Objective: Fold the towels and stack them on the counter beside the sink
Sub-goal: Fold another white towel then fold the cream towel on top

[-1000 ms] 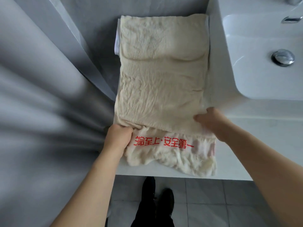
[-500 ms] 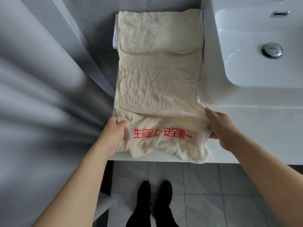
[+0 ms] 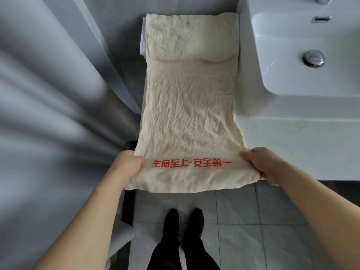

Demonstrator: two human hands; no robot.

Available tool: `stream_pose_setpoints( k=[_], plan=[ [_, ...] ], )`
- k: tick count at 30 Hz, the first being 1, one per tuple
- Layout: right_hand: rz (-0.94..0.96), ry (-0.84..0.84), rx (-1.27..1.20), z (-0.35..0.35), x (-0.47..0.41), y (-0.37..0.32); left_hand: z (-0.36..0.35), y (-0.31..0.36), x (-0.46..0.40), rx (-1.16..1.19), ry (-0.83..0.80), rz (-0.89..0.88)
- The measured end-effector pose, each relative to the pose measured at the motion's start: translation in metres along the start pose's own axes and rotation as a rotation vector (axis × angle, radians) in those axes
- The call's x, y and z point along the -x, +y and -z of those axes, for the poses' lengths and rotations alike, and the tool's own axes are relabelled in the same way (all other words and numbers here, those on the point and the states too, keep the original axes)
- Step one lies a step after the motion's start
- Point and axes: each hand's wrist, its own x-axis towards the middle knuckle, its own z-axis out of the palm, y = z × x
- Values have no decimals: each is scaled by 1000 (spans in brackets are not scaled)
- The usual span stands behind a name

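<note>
Red characters "生命至上·安全第一" run along a smooth band near the towel's (image 3: 187, 114) near end.

The person's two forearms are bare from the bottom edge of the view up to the wrists; no sleeve, watch, ring or glove shows on them. The left hand (image 3: 124, 166) and the right hand (image 3: 261, 164) are bare too. Lower in the view, the legs wear black trousers (image 3: 175, 254), and the feet wear black shoes (image 3: 184, 223) with rounded toes.
</note>
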Motion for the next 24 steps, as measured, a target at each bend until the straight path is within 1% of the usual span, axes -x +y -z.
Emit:
stream_pose_setpoints(
  k=[3,5,7,8,10,12,14,16,18,20,21,22,24],
  plan=[
    [12,49,82,-4,4,2,-2,-3,4,-270,164,-74],
    [-2,67,203,-8,2,3,-6,0,13,-335,240,-86],
    [28,109,320,-10,4,-3,-11,6,21,-367,293,-125],
    [71,144,350,-11,2,-9,-13,11,22,-415,336,-187],
    [180,229,370,-12,-5,-27,-20,29,16,-502,413,-436],
    [267,323,345,-11,-24,-51,-34,58,-6,-598,378,-693],
    [299,392,243,-8,-54,-70,-51,96,-35,-693,316,-798],
    [265,391,106,-7,-77,-84,-61,132,-64,-729,314,-810],
    [211,291,-74,-10,-88,-95,-59,152,-91,-691,370,-740],
    [157,214,-231,-12,-94,-100,-56,152,-114,-639,389,-624],
    [153,213,-288,-13,-99,-98,-57,146,-121,-620,380,-582],
    [163,221,-341,-15,-102,-96,-59,139,-126,-606,377,-564],
    [213,244,-420,-17,-105,-90,-64,131,-130,-589,390,-585]
  ],
)
